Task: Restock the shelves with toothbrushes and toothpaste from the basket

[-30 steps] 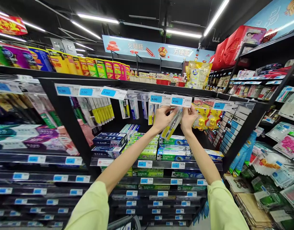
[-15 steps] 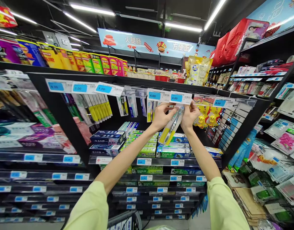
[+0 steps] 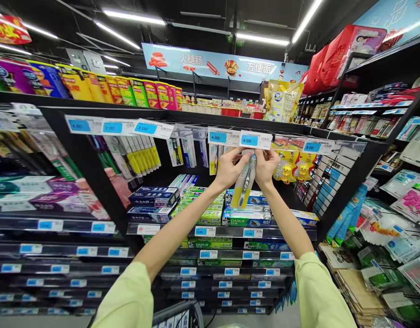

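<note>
A packaged toothbrush point(image 3: 244, 184) with a yellow lower end hangs nearly upright just below a price tag point(image 3: 256, 139) reading 4.00. My left hand point(image 3: 230, 167) is closed on the upper left side of the pack, thumb and fingers pinching near its top. On the other side my right hand point(image 3: 265, 166) grips the pack's upper right edge, its fingers partly behind the tag. The pack's top and whatever hook is there are hidden by the tag and my fingers. Another toothbrush pack point(image 3: 215, 159) hangs to the left of my left hand.
Toothpaste boxes point(image 3: 242, 218) lie on the shelf beneath my hands. Yellow duck packs point(image 3: 297, 166) hang to the right, beside a wire side rack point(image 3: 328, 182). More toothbrushes point(image 3: 139, 157) hang at left. A basket point(image 3: 182, 315) is at the bottom edge.
The toothbrush pack has swung from a slant to nearly upright. My right hand has shifted slightly left, closer to my left hand.
</note>
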{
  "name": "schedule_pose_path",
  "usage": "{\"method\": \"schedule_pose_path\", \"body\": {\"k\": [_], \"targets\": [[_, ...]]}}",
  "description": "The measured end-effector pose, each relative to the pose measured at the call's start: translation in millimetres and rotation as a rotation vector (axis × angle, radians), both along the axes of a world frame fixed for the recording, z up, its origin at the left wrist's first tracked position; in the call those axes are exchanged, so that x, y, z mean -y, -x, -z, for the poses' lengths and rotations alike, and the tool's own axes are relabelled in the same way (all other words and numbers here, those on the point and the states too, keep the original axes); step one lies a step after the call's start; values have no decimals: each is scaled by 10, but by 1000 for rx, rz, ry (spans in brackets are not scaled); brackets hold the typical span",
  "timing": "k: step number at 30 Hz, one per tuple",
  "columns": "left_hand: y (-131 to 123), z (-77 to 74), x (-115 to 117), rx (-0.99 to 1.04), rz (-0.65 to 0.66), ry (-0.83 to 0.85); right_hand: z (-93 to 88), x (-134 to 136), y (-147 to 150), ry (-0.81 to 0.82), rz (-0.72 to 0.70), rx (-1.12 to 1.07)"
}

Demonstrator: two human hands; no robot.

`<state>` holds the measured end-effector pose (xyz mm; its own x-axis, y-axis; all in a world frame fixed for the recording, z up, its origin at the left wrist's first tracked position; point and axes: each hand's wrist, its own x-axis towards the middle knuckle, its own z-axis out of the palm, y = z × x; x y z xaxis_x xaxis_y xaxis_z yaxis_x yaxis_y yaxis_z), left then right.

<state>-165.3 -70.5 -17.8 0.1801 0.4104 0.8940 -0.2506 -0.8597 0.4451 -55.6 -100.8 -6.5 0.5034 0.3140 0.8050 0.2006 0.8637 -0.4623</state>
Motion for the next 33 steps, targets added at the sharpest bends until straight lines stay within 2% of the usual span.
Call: {"method": "schedule_pose_path", "body": {"k": [6, 9, 14, 22, 28, 33], "targets": [[-41, 48, -71, 36, -21, 35, -60, -96, -37, 14, -34, 28], [-77, 118, -137, 32, 38, 85, -33, -139, -87, 44, -79, 68], [-136, 170, -241, 42, 136, 93, -7, -149, -125, 50, -58, 92], [-164, 101, -264, 69, 93, 63, -68, -180, -126, 95, -86, 55], [-162, 185, -329, 32, 8, 103, 15, -259, -224, 170, -153, 38], [-156, 161, -341, -41, 38, 133, 95, -301, -299, 218, -152, 51]]}}
